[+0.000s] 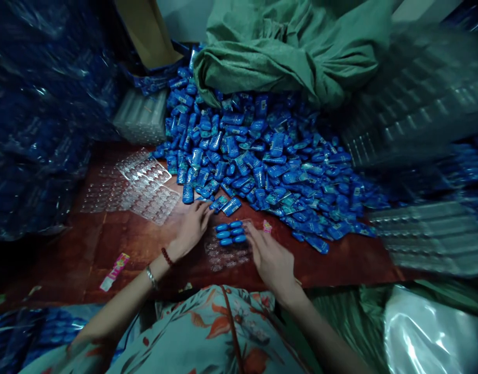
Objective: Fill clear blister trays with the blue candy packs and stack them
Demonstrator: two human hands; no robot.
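Several blue pieces [231, 234] sit in two columns in the upper part of a clear plastic tray [229, 257] on the red-brown table. At the tray's right edge is my right hand [272, 259], its fingers bent against the pieces; whether it grips anything is unclear. My left hand [194, 224] is up and left of the tray, its fingertips at the small blue packets [225, 205] by the pile's front edge. Those fingers are slightly blurred, and a grip cannot be made out. Behind both hands spreads a large pile of blue packets [258, 150].
Clear empty trays [145, 189] lie overlapped at the left. Stacked trays [426, 236] stand at the right, and a green sack [293, 57] rests behind the pile. Bagged blue goods [40, 119] rise at the far left. A pink strip [114, 271] lies near the front edge.
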